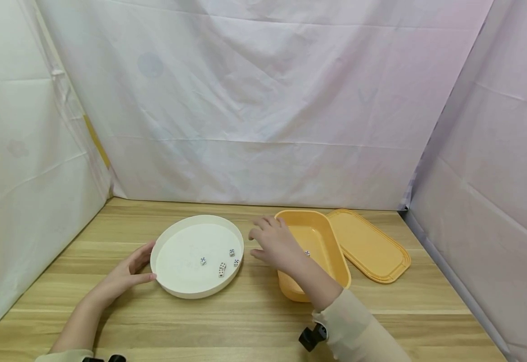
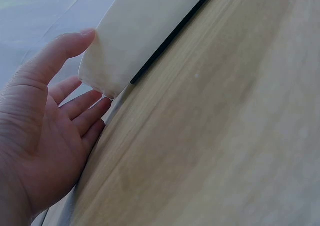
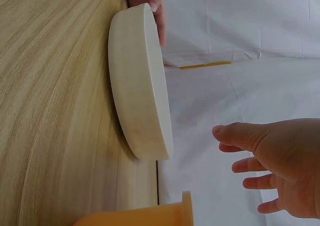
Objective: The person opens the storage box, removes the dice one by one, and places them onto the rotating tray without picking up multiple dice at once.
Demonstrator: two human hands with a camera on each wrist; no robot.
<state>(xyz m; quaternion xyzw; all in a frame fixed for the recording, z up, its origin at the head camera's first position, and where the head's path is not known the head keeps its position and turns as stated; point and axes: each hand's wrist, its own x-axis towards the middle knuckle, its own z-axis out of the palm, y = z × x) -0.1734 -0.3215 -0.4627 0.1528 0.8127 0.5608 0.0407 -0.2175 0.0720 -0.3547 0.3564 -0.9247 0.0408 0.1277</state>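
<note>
A round white tray (image 1: 179,259) with a low wall lies on the table, and several small white dice (image 1: 222,272) sit in its right half. My left hand (image 1: 125,274) rests against the tray's left side, thumb and fingertips touching its wall, fingers fairly straight. Over the left edge of an orange-yellow box (image 1: 318,234) hovers my right hand (image 1: 273,244); its fingers are spread, slightly bent, and hold nothing. One die (image 1: 307,253) shows inside the box beside the right wrist; the rest of the box floor is partly hidden by the forearm.
A matching orange-yellow lid (image 1: 372,246) lies flat on the wooden table (image 1: 227,327), right of the box and touching or near it. White cloth walls (image 1: 263,100) close off the back and both sides.
</note>
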